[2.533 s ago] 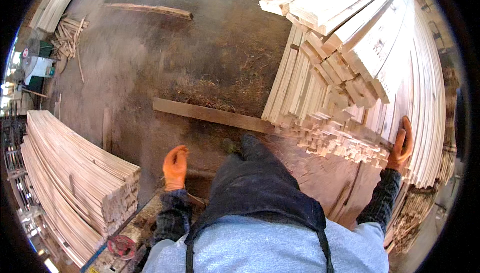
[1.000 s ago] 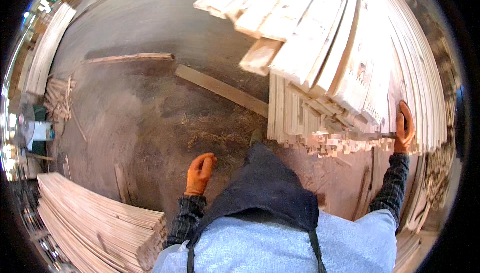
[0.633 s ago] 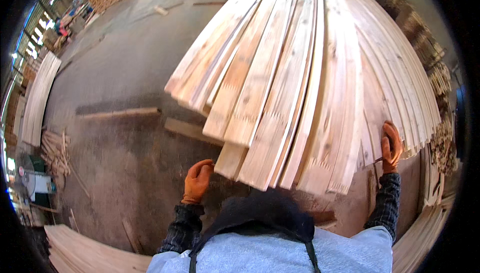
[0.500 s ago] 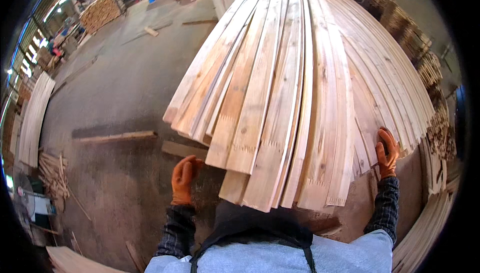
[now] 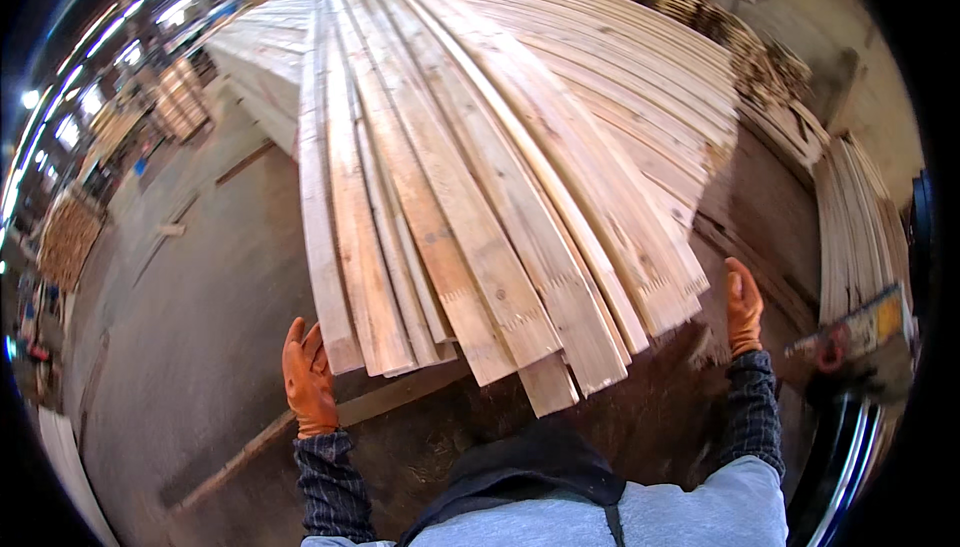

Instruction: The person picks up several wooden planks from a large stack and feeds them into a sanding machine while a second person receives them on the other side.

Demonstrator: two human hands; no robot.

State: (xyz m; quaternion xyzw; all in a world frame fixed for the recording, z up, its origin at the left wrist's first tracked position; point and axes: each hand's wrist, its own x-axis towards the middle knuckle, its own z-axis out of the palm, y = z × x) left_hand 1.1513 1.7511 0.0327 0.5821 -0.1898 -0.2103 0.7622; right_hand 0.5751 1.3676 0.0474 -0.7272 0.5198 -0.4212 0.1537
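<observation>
A fanned pile of long, pale wooden boards (image 5: pixel 440 237) lies in front of me, its uneven ends toward my body. Several of those ends show zigzag finger joints. My left hand (image 5: pixel 309 377), in an orange glove, is open beside the leftmost board end; whether it touches the wood I cannot tell. On the other side, my right hand (image 5: pixel 743 307), gloved the same way, is raised with fingers stretched up and holds nothing. A small gap separates it from the rightmost board ends.
More boards (image 5: pixel 640 87) are spread in a lower layer behind, on the right. Stacked timber (image 5: pixel 860 227) stands at the far right, near a saw-like blade (image 5: pixel 850 332). A loose wooden strip (image 5: pixel 240 457) lies on the floor at left. Bundled wood (image 5: pixel 72 237) stands farther off.
My view has turned to the right, so the boards slant from the upper left. My left hand is now beside the left board end; my right hand is off the lower boards.
</observation>
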